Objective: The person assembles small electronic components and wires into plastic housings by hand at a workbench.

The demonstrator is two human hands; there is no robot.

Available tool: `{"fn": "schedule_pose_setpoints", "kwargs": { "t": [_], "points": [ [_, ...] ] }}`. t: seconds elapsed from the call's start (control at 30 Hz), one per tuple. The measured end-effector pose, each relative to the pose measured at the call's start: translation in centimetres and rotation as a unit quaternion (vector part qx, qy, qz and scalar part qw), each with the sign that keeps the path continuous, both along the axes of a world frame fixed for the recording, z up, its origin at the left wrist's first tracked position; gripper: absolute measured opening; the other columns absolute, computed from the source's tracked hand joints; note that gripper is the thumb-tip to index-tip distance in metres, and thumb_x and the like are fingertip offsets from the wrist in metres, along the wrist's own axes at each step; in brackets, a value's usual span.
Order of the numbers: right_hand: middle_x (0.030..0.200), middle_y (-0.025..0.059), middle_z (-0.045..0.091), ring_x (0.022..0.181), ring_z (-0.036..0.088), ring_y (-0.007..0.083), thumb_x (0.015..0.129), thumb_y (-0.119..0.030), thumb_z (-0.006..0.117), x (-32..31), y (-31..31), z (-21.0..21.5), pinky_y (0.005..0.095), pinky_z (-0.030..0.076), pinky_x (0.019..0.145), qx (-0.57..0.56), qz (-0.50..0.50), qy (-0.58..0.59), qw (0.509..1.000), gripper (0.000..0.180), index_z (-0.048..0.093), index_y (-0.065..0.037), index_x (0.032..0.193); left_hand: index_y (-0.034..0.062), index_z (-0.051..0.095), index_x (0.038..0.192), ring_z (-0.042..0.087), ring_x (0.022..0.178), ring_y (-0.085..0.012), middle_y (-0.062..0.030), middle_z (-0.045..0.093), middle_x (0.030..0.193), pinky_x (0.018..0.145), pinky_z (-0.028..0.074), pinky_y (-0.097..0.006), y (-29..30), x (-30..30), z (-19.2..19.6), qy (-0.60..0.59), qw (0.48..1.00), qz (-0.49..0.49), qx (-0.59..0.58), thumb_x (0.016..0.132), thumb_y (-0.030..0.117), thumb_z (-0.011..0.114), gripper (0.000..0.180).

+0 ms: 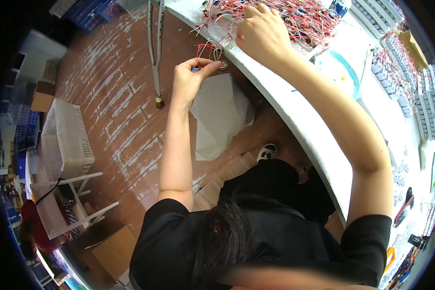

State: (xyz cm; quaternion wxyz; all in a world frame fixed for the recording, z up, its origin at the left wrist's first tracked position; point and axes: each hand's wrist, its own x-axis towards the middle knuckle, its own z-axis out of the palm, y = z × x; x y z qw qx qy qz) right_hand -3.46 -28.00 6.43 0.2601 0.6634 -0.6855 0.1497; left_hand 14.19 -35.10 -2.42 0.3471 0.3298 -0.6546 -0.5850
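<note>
My left hand (192, 79) is off the table's edge, thumb and fingers pinched on small round parts with wires (222, 65). Red and white leads rise from them toward the table. A small blue bit shows beside the fingers. My right hand (265, 36) rests at the near side of a large tangled heap of red and white wires (304, 19) with small dark components. Its fingers are curled down into the heap, and their tips are hidden, so what they grip cannot be made out.
The white table (287, 113) curves along my right. On it are a pale blue ring-shaped rim (355, 72) and rows of small wired units in white trays (396, 79). A grey metal leg (155, 63) stands left of the table; a pale sheet (220, 116) lies below. A white crate (65, 137) is farther left.
</note>
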Motion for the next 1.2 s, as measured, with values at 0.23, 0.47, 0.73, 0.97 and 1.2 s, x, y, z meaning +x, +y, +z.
{"fn": "schedule_pose_setpoints", "kwargs": {
  "t": [0.23,0.47,0.73,0.97,1.2],
  "points": [
    [0.101,0.012,0.07,0.097,0.066,0.0304,0.079,-0.014,0.068,0.9,1.3,-2.1,0.0407,0.053,0.086,0.109,0.107,-0.295,0.943,0.035,0.068,-0.008,0.113,-0.0009,0.072,0.093,0.032,0.046,0.001,0.0091,0.049,0.059,0.043,0.019,-0.02,-0.3,-0.1,-1.1,0.16,0.972,-0.023,0.17,0.085,0.013,0.078,0.017],
    [0.098,0.0134,0.073,0.09,0.071,0.0215,0.085,-0.011,0.07,0.9,1.4,-2.4,0.0338,0.054,0.084,0.167,0.128,-0.423,0.882,0.03,0.068,-0.003,0.114,-0.0006,0.071,0.096,0.031,0.045,0.0003,0.008,0.048,0.06,0.042,0.02,-0.02,0.6,-1.3,-0.6,0.2,0.964,-0.055,0.168,0.092,0.019,0.072,0.02],
    [0.092,0.0026,0.07,0.086,0.064,0.0084,0.089,-0.01,0.07,-1.0,4.3,0.3,0.024,0.052,0.08,0.193,0.121,-0.533,0.815,0.024,0.071,-0.002,0.111,-0.0015,0.067,0.09,0.035,0.046,-0.0023,0.0048,0.045,0.063,0.042,0.023,-0.02,0.0,2.1,0.3,0.243,0.953,-0.029,0.176,0.101,0.027,0.056,0.033],
    [0.084,0.0022,0.068,0.079,0.063,0.0085,0.088,-0.01,0.071,-1.7,6.3,0.3,0.0239,0.05,0.075,0.217,0.176,-0.57,0.772,0.024,0.071,-0.001,0.11,0.0021,0.072,0.097,0.04,0.049,-0.0018,0.0041,0.054,0.067,0.044,0.028,-0.018,1.9,2.0,-1.1,0.144,0.979,-0.022,0.141,0.101,0.029,0.057,0.031],
    [0.096,0.0027,0.07,0.089,0.064,0.0063,0.09,-0.004,0.07,-2.0,8.3,2.1,0.0214,0.052,0.08,0.33,0.172,-0.551,0.747,0.023,0.067,0.0,0.113,0.0043,0.072,0.108,0.047,0.058,-0.002,0.0005,0.064,0.081,0.05,0.034,-0.019,3.6,0.6,-0.7,0.093,0.995,-0.016,0.046,0.095,0.017,0.069,0.018]
  ]
}}
